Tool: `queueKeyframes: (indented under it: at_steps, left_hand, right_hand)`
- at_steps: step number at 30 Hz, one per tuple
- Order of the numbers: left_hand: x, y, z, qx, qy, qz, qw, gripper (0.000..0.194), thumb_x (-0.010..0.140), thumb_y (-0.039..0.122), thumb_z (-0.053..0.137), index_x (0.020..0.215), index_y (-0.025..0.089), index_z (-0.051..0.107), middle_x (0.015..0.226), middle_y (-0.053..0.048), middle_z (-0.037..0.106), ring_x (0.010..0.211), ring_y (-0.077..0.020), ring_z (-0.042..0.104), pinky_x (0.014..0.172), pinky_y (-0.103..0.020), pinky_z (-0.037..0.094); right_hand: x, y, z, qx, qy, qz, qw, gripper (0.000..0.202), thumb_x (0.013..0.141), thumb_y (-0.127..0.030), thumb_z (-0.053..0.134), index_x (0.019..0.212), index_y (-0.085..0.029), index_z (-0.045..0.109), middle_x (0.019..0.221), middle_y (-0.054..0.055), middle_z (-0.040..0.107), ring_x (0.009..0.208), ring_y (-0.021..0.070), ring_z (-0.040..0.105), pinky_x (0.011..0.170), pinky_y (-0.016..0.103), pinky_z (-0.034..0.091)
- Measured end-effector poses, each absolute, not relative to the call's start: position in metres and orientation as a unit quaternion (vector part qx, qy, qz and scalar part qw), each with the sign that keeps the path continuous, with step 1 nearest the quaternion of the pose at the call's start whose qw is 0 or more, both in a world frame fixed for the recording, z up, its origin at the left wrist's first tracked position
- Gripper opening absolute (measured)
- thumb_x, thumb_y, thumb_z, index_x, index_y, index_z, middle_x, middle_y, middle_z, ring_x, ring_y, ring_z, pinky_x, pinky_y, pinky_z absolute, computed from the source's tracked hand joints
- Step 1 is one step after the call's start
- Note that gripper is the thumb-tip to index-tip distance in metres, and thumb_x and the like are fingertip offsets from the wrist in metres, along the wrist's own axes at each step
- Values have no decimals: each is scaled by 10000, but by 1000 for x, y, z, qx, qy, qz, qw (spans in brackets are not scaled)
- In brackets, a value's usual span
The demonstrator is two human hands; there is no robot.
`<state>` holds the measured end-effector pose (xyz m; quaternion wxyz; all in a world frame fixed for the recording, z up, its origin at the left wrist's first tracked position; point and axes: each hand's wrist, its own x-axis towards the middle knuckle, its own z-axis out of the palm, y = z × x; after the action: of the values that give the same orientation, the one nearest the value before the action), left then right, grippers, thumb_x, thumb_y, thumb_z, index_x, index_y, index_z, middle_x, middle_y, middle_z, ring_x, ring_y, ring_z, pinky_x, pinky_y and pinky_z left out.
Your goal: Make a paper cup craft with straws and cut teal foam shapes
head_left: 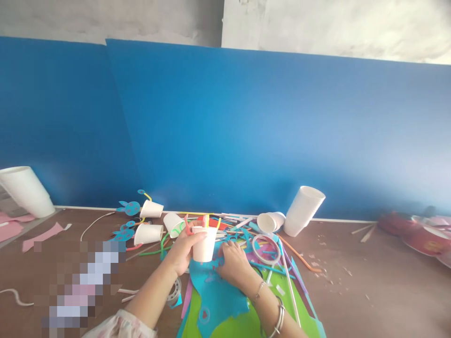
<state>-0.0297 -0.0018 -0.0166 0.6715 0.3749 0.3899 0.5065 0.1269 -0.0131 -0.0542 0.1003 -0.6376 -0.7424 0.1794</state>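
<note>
My left hand (pixel 182 249) grips a white paper cup (pixel 205 244) upright, with thumb and fingers around its side. Red and yellow pipe cleaners (pixel 219 222) stick up at the cup's rim. My right hand (pixel 235 263) is just right of the cup, over a cut sheet of blue paper (pixel 218 300); its fingers are curled, and whatever they pinch is hidden. The blue paper lies on green sheets (pixel 299 305). A roll of clear tape (pixel 266 249) rests right of my right hand, and a tape dispenser (pixel 174 291) lies below my left forearm.
White cups with blue rabbit-like paper cutouts (pixel 130 208) lie at left. A leaning cup stack (pixel 303 211) stands right of the pile of coloured sticks. Another stack (pixel 26 191) is far left, red items (pixel 423 237) far right. A blue partition (pixel 268 131) borders the table's back.
</note>
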Motion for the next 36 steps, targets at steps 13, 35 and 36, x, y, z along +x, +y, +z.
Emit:
queueKeyframes:
  at_steps: [13, 35, 36]
  left_hand:
    - [-30, -2, -21, 371, 353, 504, 695, 587, 589, 272, 783, 1120, 179, 551, 843, -35, 698, 670, -180, 637, 602, -285, 491]
    - [-8, -27, -11, 393, 359, 405, 743, 626, 582, 295, 778, 1118, 184, 474, 969, -80, 686, 736, -183, 642, 682, -301, 496]
    - [-7, -26, -12, 395, 356, 406, 743, 626, 584, 292, 777, 1122, 181, 476, 968, -80, 685, 737, -182, 641, 684, -301, 495]
  right_hand:
    - [120, -16, -52, -648, -730, 180, 119, 358, 631, -88, 621, 982, -133, 567, 1067, 185, 612, 1048, 351, 525, 832, 396, 379]
    - [165, -5, -5, -411, -550, 468, 556, 301, 701, -262, 704, 975, -190, 600, 845, 50, 726, 802, 219, 679, 763, 363, 523]
    - [166, -4, -6, -412, -554, 466, 553, 281, 704, -258, 698, 959, -185, 606, 836, 50, 725, 800, 219, 678, 760, 361, 521]
